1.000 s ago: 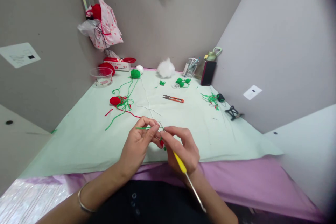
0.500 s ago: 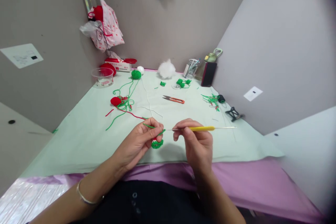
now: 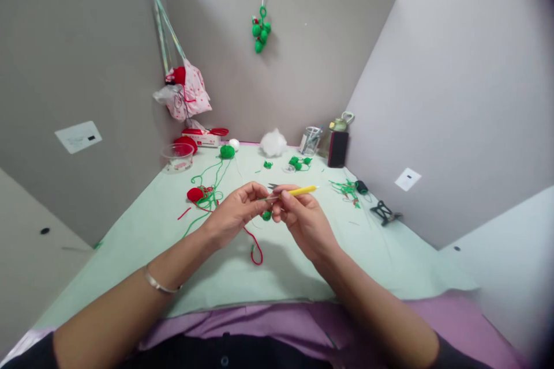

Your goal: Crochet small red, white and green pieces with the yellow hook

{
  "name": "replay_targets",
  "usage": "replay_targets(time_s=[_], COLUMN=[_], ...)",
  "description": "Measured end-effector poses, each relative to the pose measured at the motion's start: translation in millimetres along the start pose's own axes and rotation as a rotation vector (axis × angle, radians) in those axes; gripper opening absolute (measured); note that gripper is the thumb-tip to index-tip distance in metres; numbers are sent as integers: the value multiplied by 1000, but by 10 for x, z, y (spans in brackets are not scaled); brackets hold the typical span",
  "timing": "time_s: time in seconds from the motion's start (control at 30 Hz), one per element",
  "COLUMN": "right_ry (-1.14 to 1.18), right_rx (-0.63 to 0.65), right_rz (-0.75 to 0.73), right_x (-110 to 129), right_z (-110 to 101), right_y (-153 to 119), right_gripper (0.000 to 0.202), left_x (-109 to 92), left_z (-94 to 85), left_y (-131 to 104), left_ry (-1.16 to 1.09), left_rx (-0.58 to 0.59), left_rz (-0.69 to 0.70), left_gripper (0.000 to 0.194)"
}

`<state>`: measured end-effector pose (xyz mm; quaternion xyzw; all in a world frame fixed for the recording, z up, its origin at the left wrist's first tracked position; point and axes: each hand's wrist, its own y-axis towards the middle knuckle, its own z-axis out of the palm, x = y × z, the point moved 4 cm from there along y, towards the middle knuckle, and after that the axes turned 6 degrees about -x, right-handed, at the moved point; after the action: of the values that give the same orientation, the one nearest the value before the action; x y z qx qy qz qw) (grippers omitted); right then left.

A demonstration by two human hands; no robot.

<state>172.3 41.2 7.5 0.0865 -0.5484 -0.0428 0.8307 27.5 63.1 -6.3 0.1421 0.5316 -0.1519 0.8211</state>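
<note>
My right hand (image 3: 303, 219) is closed round the yellow-handled crochet hook (image 3: 303, 191), whose thin metal shaft points left toward my other hand. My left hand (image 3: 238, 207) pinches a small piece of crochet work at the hook's tip; its fingers hide most of it. A green part of the crochet piece (image 3: 266, 215) shows below the fingertips, between the two hands. Red yarn (image 3: 258, 253) hangs or lies in a loop beneath them. Thread snips (image 3: 272, 186) lie just behind, mostly covered by my right hand.
A red yarn ball (image 3: 195, 195) and tangled green strands lie at left, a green yarn ball (image 3: 227, 151) behind. White stuffing (image 3: 273, 143), green crocheted pieces (image 3: 298, 163), a cup of pens (image 3: 310, 141) and a phone (image 3: 338, 149) stand farther back. Yarn scraps (image 3: 346, 189) and a black stand (image 3: 385, 213) are at right.
My hands have come closer together, and the hook now reaches my left fingers at a different slant. The view has tilted up. A red yarn loop now shows below my hands.
</note>
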Motion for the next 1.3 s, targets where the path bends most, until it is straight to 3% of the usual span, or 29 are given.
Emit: replay_targets(time_s=[0.17,0.37,0.5,0.73,1.0,1.13,1.3], right_ry=[-142,-286,-395,-528,-339,-260,-310], right_rx=[-110,-208,-139,25,185,243,281], right_rz=[-146,-245,-255,-135,147,202,231], right_x=[-65,-101,-73,-220,-310,-359,-423], right_z=[-148,-416,-394,-163,-190,-145,-154], right_y=[560,708,630,536,550,515,524], right_gripper=[38,43,47,27,42,50,41], left_x=[21,194,218,230,202,182,193], left_z=[-325,-571,-577,-522,-480,-463,-482], left_y=[432,403,342,336,357,353,337], left_ry=[25,76,115,182,278,306,342], left_rx=[-138,-239,-248,-208,-131,-98,-119], left_rz=[21,-27,-22,5,46,70,101], left_gripper=[41,42,44,41,38,36,32])
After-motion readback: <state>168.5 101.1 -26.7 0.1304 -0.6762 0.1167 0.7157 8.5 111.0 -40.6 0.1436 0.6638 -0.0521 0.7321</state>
